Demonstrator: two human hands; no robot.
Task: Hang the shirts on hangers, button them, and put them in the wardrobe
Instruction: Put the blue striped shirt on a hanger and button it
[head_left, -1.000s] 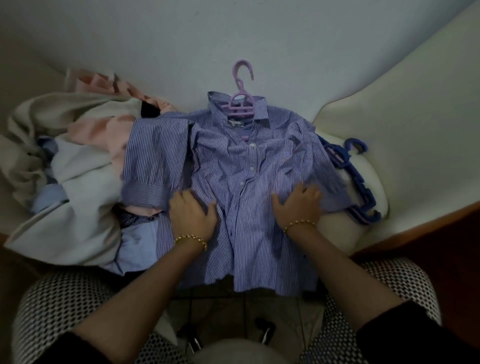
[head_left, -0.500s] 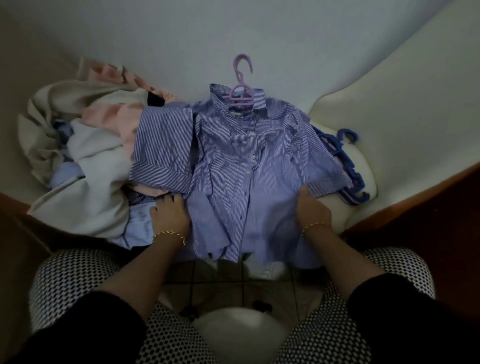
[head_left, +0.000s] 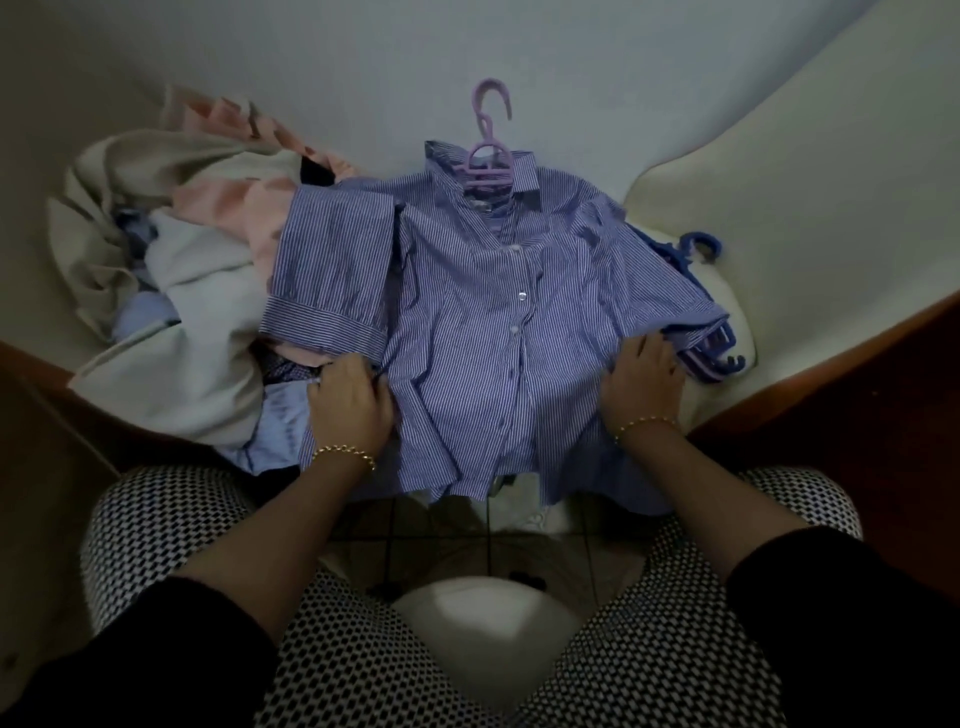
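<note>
A blue-and-white striped shirt (head_left: 467, 322) lies face up on the bed, buttoned down its front, with a lilac hanger (head_left: 488, 150) in its collar and the hook pointing away from me. My left hand (head_left: 353, 400) grips the shirt's left side seam below the folded sleeve. At the shirt's right side, under the short sleeve cuff, my right hand (head_left: 641, 379) holds the fabric. The hem hangs over the bed's edge toward my knees.
A heap of white, pink and pale blue clothes (head_left: 176, 270) lies at the left. Several blue and lilac hangers (head_left: 706, 332) are stacked at the right by a white pillow (head_left: 810, 208). The wooden bed frame (head_left: 831, 384) runs along the right.
Both hands slid from the shirt's front outward to its side edges and closed on the fabric. The hem now lies bunched up higher.
</note>
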